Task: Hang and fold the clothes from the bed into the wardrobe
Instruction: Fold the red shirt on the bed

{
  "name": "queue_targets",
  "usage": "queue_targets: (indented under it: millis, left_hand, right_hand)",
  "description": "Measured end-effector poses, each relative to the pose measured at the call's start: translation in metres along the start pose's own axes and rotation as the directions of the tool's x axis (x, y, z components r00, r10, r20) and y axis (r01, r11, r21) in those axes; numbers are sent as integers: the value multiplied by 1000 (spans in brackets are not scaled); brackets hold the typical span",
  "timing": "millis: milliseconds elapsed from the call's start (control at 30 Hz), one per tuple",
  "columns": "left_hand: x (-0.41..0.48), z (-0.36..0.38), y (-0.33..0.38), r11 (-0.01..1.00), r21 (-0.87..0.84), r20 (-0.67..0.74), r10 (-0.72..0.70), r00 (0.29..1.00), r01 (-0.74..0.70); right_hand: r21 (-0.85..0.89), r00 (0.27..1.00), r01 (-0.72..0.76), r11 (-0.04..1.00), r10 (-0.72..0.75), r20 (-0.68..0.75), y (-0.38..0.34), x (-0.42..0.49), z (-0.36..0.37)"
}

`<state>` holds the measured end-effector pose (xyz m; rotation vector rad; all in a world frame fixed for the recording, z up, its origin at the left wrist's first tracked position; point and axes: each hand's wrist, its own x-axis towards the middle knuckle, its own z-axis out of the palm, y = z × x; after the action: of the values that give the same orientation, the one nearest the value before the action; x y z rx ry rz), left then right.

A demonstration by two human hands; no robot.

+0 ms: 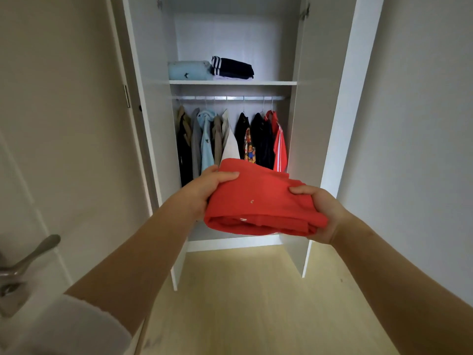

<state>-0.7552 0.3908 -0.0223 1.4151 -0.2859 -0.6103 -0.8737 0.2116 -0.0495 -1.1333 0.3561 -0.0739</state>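
Both hands grasp a folded red garment (261, 201) at centre frame, the left hand (204, 188) on its left edge, the right hand (320, 211) on its right, before the open wardrobe (340, 98) with hanging clothes (230, 139).

The light is soft and rather dim, with a cool grey tone; no hard shadows fall anywhere. Inside the wardrobe (230, 34) the back panel above the shelf (233, 82) is the palest part; under the shelf a band of shadow lies, and the hanging clothes (230, 139) are dark, their details hard to read. The floor (256, 303) is brighter, warm yellow. The red garment (258, 201) is sharp and strongly coloured. The door handle (28, 260) and the sleeve (71, 329) in the lower left corner are blurred; the wardrobe's straight sides slant apart toward the top, from the wide lens.
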Motion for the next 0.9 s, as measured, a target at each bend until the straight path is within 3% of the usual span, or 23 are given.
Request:
queue_targets:
  millis: [133,600,900]
  left_hand:
    - [86,-9,30,998,-44,-26,43,999,-44]
    - [349,7,120,986,-80,17,150,989,-148]
    - [494,57,177,968,6,25,252,967,-253]
  right_hand:
    - [-45,999,33,998,-32,26,-44,83,-1]
    - [41,994,96,995,-98,52,-166,328,-46]
    - [77,970,168,983,-178,163,-268,453,-107]
